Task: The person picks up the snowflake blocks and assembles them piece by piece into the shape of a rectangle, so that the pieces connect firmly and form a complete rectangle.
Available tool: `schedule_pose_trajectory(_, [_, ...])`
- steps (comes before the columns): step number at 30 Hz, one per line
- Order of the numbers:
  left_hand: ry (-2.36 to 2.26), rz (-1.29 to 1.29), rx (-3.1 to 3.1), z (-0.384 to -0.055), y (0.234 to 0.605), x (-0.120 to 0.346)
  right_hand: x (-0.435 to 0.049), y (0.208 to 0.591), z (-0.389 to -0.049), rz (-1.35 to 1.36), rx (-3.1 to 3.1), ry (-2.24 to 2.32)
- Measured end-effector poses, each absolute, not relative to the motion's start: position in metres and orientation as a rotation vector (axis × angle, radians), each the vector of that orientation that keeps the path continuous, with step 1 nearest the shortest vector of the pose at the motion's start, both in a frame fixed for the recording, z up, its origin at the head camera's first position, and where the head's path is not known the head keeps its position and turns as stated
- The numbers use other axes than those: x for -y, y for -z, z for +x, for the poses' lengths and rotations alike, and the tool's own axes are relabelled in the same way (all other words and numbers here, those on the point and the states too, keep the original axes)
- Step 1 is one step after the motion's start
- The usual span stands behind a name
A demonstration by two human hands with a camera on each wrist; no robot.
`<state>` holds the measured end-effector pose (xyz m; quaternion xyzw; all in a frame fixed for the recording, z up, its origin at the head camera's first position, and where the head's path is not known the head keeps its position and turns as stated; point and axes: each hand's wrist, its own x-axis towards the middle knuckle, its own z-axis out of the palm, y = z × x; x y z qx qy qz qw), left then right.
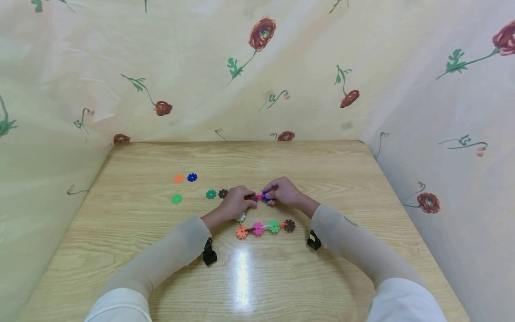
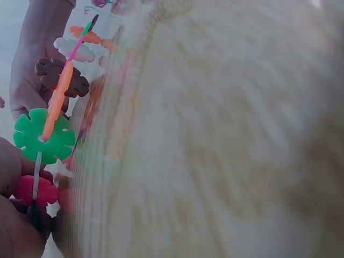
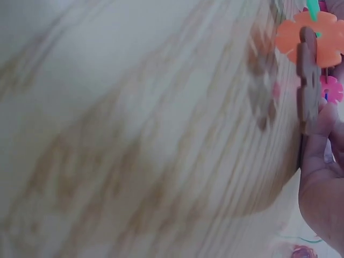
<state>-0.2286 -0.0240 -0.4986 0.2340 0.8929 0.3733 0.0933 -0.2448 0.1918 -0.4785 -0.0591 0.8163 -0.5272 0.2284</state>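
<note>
Near the middle of the table, my left hand [image 1: 235,203] pinches a red notched snowflake disc [image 1: 250,197] that stands on edge. A pink disc [image 1: 259,196] sits between the two hands, joined in line with it. At the other side my right hand [image 1: 286,192] pinches a blue disc [image 1: 266,196] against the pink one; the fingers partly hide it. Closer to me lies a chain of interlocked discs, among them an orange disc [image 1: 241,231], a pink disc [image 1: 258,229], a green disc [image 2: 45,137] and a brown disc [image 1: 289,226]. A white disc [image 1: 241,218] shows beside the left wrist.
Loose discs lie on the table [image 1: 193,286] to the left: orange [image 1: 179,179], blue [image 1: 192,177], light green [image 1: 177,199], dark green [image 1: 211,194] and brown [image 1: 223,193]. Flower-patterned cloth [image 1: 193,67] hangs at the back and sides. Black wrist devices [image 1: 209,252] hang under both forearms.
</note>
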Motion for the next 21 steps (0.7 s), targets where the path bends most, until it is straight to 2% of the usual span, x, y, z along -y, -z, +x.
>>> schedule_pose_trajectory(21, [-1.158,0.628,-2.635,-0.228,0.499,0.024,-0.208,0.477,-0.244,-0.109,-2.142,1.455])
